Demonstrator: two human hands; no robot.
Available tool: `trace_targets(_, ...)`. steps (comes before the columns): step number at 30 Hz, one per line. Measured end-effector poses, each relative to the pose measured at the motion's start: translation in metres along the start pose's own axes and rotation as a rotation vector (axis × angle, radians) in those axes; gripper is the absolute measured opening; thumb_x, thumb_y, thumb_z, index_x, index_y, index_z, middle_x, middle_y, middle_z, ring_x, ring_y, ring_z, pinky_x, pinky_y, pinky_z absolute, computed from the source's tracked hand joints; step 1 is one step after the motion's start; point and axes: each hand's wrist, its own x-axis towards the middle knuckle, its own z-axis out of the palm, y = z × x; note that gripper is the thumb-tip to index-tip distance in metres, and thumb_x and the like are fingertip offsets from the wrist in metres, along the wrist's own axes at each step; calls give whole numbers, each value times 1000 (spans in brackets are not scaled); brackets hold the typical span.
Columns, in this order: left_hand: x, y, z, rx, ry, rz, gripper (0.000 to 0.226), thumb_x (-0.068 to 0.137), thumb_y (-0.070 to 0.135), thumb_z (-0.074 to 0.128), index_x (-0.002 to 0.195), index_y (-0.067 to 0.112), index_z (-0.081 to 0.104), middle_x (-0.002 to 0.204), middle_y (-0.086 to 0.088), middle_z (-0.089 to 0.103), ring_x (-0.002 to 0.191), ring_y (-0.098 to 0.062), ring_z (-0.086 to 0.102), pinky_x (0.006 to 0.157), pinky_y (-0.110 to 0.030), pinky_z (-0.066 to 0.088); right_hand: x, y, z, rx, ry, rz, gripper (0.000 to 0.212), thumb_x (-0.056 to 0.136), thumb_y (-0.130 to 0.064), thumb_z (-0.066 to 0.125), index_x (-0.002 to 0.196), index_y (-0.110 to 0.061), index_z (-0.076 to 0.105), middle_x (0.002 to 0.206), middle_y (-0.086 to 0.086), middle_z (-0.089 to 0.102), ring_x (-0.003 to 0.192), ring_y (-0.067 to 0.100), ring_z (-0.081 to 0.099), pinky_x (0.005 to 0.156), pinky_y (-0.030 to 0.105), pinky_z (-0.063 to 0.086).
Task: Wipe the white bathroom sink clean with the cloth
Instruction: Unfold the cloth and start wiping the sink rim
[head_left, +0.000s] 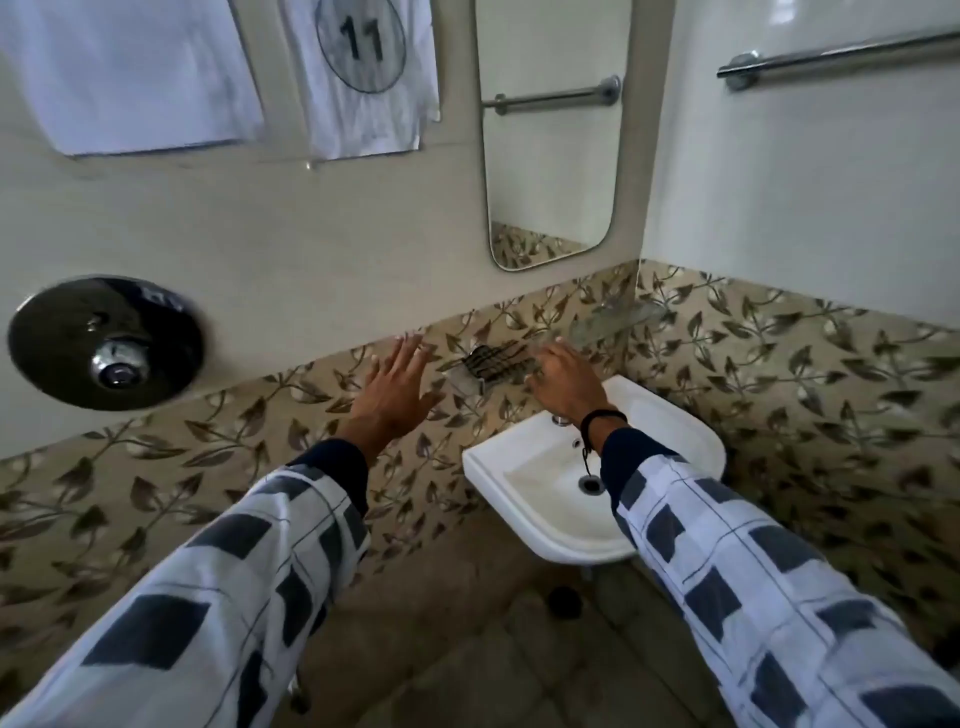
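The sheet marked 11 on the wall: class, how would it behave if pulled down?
The sheet marked 11 would probably flop, since it shows creases and a wavy lower edge. It is likely light: it hangs thin and flat.

Sink (530, 467) sits on the back wall, close to the corner, with the drain (590, 483) in its bowl and the tap (560, 418) at the rear rim. A wire rack (493, 361) is on the wall just above, with a corner shelf (613, 317) up to its right and the mirror (550, 130) higher still. Far left there's a round wall fitting (104, 343), with two sheets (130, 78) above it. A rail (841, 57) runs along the right wall. The left hand (395, 384) hovers left of the rack, and the right hand (563, 382) is over the tap.
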Motion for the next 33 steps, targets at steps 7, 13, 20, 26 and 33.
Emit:
trace_targets(7,47,13,19,-37,-82,-30,50,99,36,53,146,21,44,153,-10,42,143,-32,37,115,-46,34,24,2,15,41,-89,57,40,93,-21,56,130,-9,61,141,10,54,133,28,43,109,39,38)
trace_targets(13,89,2,39,-81,-119,1,45,96,19,53,141,19,54,146,-8,51,133,-31,49,106,-42,41,51,-5,45,80,-158,114,39,93,-18,55,130,-10,61,138,10,55,129,28,48,106,38,40)
trace_targets(20,145,-16,65,-101,-243,181,52,91,9,59,142,17,54,143,-12,53,130,-32,51,106,-43,45,73,-6,74,87,-166,222,40,89,-13,55,127,-9,63,136,10,57,124,29,53,103,38,44)
trace_targets(26,177,-19,91,-103,-327,307,53,89,27,73,139,17,59,141,-10,53,125,-29,53,103,-40,46,72,1,87,127,-123,268,38,91,-14,54,129,-13,62,133,13,58,120,34,54,94,43,50)
trace_targets(33,188,-12,117,-152,-187,327,32,90,22,72,121,14,72,130,-12,63,114,-32,61,94,-40,50,74,22,93,154,-59,301,35,92,-13,53,126,-12,64,136,13,56,118,36,55,94,42,49)
